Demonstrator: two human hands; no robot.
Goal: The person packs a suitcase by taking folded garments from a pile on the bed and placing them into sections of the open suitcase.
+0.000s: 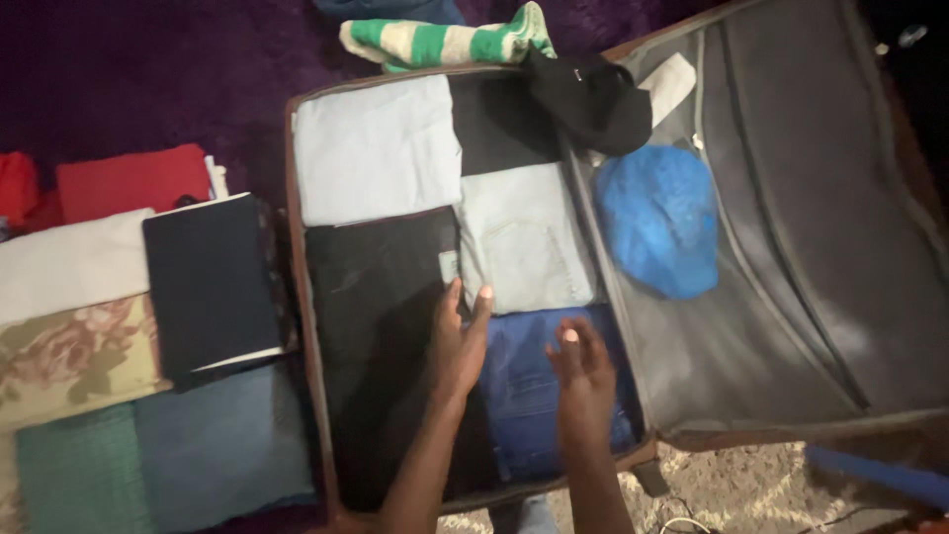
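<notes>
Nearest the camera, my two forearms rise from the near edge of the view into the open suitcase [297,297]. My left hand [457,341] lies flat with fingers straight and close together, thumb a little apart, over the seam where the folded black garment [376,326] meets the dark blue jeans [519,386]; it grips nothing. My right hand [581,361] hovers over the jeans, fingers loosely curled and slightly spread, also empty; I cannot tell whether it touches the cloth.

The jeans sit in the near right corner of the packed half, just beside the black garment on their left. Beyond them lies a pale grey-blue pair of jeans [524,237], pocket up, and farther left a light blue folded shirt [376,148] with a dark item beside it.

As I judge it, the step in hand is settling the dark blue jeans into their slot. Done well, it calls for flat palms, pressing from the fold outward, edges kept square with the neighbours and no bulge at the seam.

On the lid to the right rest a blue cap-like bundle [657,218] and a black cap [593,99]. A green-and-white striped cloth [445,40] lies beyond the far rim. Folded stacks [148,326] wait on the left, outside the case.
</notes>
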